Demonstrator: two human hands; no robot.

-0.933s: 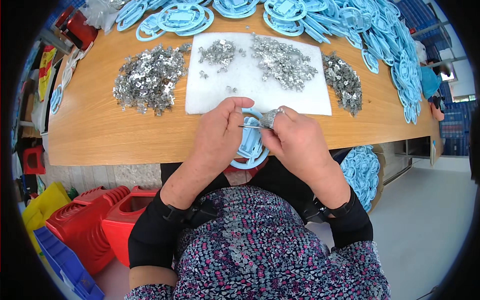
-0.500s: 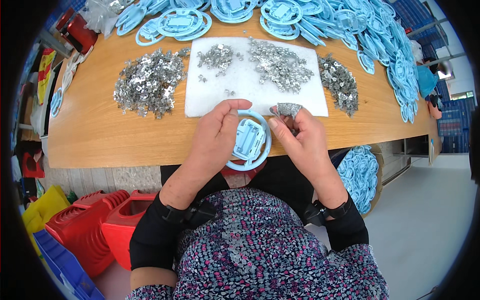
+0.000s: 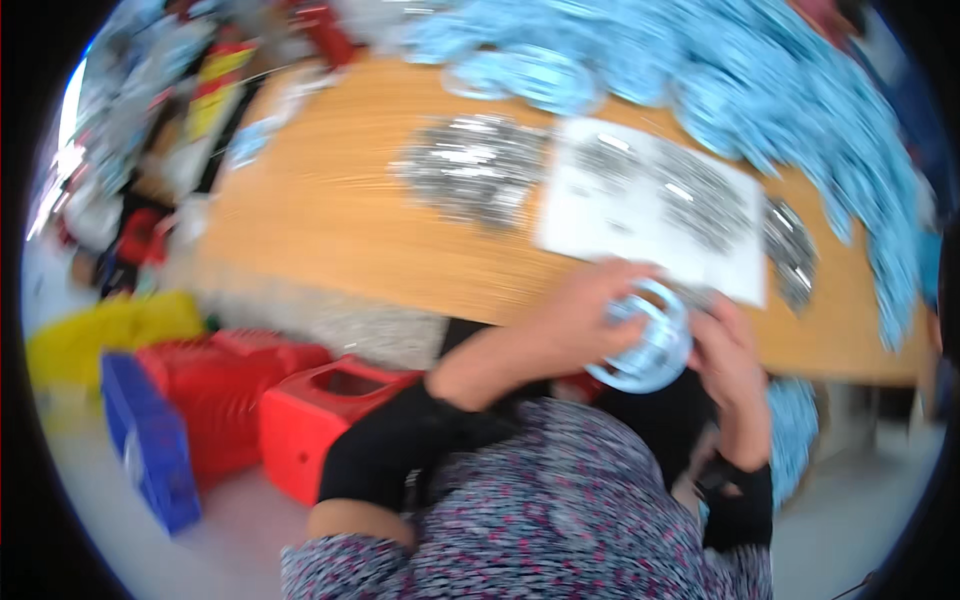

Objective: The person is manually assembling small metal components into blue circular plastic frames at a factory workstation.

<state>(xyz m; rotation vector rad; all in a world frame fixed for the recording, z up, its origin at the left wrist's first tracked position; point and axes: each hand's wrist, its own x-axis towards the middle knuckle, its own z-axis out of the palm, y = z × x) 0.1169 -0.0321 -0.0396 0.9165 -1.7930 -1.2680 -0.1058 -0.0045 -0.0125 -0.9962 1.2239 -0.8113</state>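
Motion blurs the whole picture. My left hand (image 3: 575, 325) is closed on the left side of a light blue plastic ring (image 3: 655, 350), shaped like a toy steering wheel with a framed centre. The ring hangs over the table's front edge, above my lap. My right hand (image 3: 730, 350) is beside the ring's right rim with its fingers curled, and a silvery wrap shows near its fingertips. What those fingers hold is smeared; whether they touch the rim I cannot tell. Beyond both hands lies a white sheet (image 3: 565, 225) bearing small metal pieces (image 3: 700, 200).
More metal pieces are heaped left of the sheet (image 3: 475, 165) and right of it (image 3: 790, 250). A big pile of light blue rings (image 3: 640, 60) covers the wooden table's (image 3: 330, 190) back and right. Red plastic shells (image 3: 330, 410) and a blue part (image 3: 145, 440) stand at lower left.
The view has swung left, so table and hands appear farther right and tilted. My left hand still holds the ring; my right hand stays close by its right side.
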